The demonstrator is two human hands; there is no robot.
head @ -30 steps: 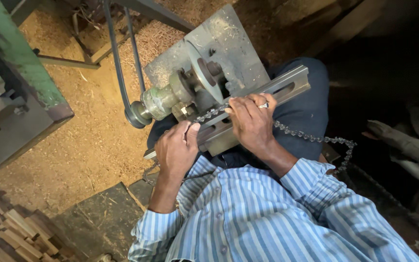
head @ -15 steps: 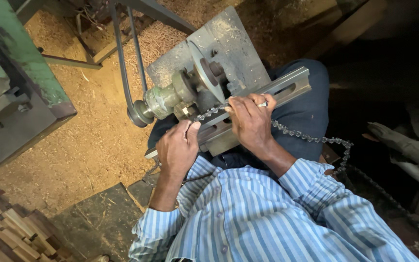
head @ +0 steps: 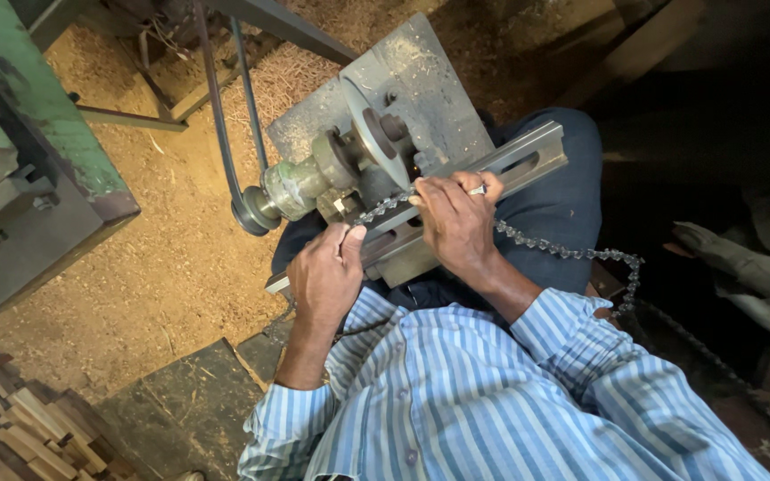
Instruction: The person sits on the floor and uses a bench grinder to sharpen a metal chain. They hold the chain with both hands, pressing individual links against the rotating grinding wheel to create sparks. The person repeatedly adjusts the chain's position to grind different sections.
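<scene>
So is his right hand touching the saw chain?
Touching. The head view shows the right hand pressing its fingertips on the saw chain beside the grinding wheel.

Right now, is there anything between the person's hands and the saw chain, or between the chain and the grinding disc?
Nothing visible does. Both the left hand and the right hand already rest on the grey metal saw chain, which lies along the slotted steel guide bar and reaches the thin round grinding disc.
</scene>
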